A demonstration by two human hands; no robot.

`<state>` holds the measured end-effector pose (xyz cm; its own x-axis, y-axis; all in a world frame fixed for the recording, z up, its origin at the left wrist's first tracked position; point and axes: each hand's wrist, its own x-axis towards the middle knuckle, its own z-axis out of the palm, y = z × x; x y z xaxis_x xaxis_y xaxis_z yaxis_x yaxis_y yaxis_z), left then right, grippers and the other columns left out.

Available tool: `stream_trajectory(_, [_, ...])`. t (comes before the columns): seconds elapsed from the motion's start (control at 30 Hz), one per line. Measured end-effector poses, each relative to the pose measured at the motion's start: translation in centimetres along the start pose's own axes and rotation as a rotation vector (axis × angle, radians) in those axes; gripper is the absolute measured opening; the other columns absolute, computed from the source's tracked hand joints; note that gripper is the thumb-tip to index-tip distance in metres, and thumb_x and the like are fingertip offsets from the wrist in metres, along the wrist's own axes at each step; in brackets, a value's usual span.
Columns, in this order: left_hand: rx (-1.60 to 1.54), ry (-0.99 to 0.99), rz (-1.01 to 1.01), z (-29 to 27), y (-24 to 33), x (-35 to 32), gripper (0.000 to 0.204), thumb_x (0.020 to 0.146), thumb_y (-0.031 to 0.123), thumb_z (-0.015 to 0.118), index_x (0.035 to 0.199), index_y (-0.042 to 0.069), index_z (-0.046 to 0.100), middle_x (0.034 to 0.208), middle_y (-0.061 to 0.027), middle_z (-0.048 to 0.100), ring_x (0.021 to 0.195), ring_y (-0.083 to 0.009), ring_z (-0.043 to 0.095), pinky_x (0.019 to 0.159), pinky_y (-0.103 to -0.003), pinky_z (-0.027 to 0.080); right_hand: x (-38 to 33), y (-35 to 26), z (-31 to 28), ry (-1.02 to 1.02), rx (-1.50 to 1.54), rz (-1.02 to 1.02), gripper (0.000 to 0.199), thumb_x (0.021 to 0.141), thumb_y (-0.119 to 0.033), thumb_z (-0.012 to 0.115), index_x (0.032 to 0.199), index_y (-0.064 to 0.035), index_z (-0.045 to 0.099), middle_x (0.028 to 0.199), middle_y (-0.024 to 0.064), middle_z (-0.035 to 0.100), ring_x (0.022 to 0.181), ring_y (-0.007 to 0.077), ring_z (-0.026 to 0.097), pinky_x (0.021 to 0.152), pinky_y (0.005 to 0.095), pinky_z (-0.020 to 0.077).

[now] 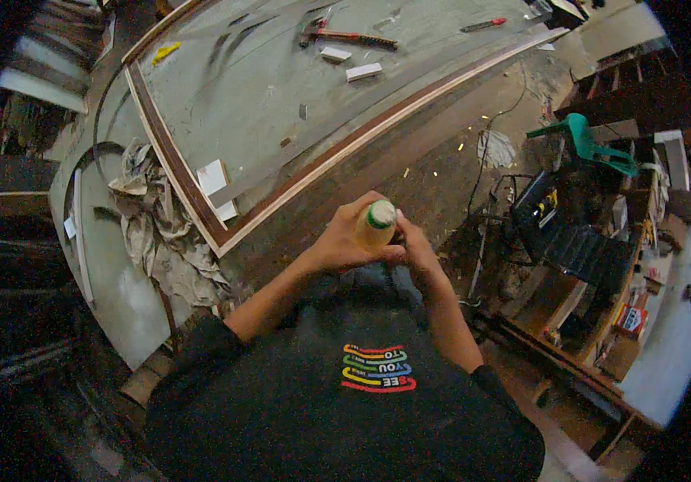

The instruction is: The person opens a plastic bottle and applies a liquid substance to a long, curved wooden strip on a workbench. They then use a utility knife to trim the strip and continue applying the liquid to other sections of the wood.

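In front of my chest I hold a bottle (373, 232) with pale yellowish contents. Its green cap (381, 213) has a whitish top and points up toward the camera. The fingers of my left hand (336, 243) wrap around the bottle from the left. On the other side, my right hand (420, 251) is closed against the bottle, with its fingertips partly hidden. The lower part of the bottle is covered by my hands. Just beyond them lies the corner of a large panel (265, 104) edged with brown and pale wooden strips (321, 166).
On the panel lie a hammer (353, 37), a red-handled tool (483, 26), a white block (364, 72) and a yellow object (166, 53). Crumpled cloth (152, 213) hangs at the left. To the right are a green plastic chair (582, 140), a black case (534, 201) and cluttered shelving (594, 353).
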<state>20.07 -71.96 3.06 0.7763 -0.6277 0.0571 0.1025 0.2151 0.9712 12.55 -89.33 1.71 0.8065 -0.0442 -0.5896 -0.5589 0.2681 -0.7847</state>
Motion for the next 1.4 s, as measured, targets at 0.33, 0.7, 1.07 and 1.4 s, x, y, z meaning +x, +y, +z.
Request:
stream_trajectory(0.33, [0.805, -0.001, 0.334, 1.9, -1.4, 9.6, 0.086, 0.057, 0.052, 0.093, 0.13, 0.018, 0.064, 0.139, -0.0102, 0.057, 0.132, -0.0355, 0.05, 0.109, -0.049, 0.038, 10.4, -3.0, -7.2, -0.338, 0.905, 0.44, 0.045, 0.099, -0.045, 0.058, 0.128, -0.011, 0.059, 0.118, 0.0085, 0.069, 0.106, 0.0263, 0.069, 0.089, 0.0445, 0.0599])
stream_trajectory(0.7, [1.203, 0.689, -0.313, -7.5, -6.9, 8.4, 0.089, 0.083, 0.058, 0.077, 0.15, 0.008, 0.046, 0.158, -0.0185, 0.041, 0.146, -0.0417, 0.036, 0.122, -0.052, 0.026, 17.8, -31.2, -21.6, -0.012, 0.385, -0.981, 0.045, 0.092, -0.029, 0.069, 0.131, -0.0093, 0.057, 0.112, 0.009, 0.067, 0.101, 0.0252, 0.064, 0.098, 0.0505, 0.051])
stream_trajectory(1.07, [1.297, 0.66, -0.547, -8.5, -9.5, 9.8, 0.084, 0.09, 0.071, 0.059, 0.141, 0.005, 0.059, 0.156, -0.0185, 0.047, 0.145, -0.0383, 0.042, 0.121, -0.053, 0.029, 9.6, -40.3, -24.4, -0.249, 0.411, -1.347, 0.035, 0.088, -0.031, 0.069, 0.114, -0.0071, 0.064, 0.092, 0.0097, 0.063, 0.082, 0.0247, 0.056, 0.089, 0.048, 0.0459])
stream_trajectory(1.4, [1.212, 0.721, -0.436, -8.7, -10.2, 9.4, 0.071, 0.092, 0.062, 0.061, 0.135, 0.005, 0.063, 0.151, -0.0189, 0.052, 0.141, -0.038, 0.046, 0.117, -0.049, 0.037, 8.0, -39.9, -20.7, -0.817, 0.565, -1.14, 0.069, 0.094, -0.044, 0.055, 0.143, 0.0038, 0.051, 0.147, 0.0272, 0.054, 0.144, 0.0422, 0.045, 0.121, 0.0585, 0.0332])
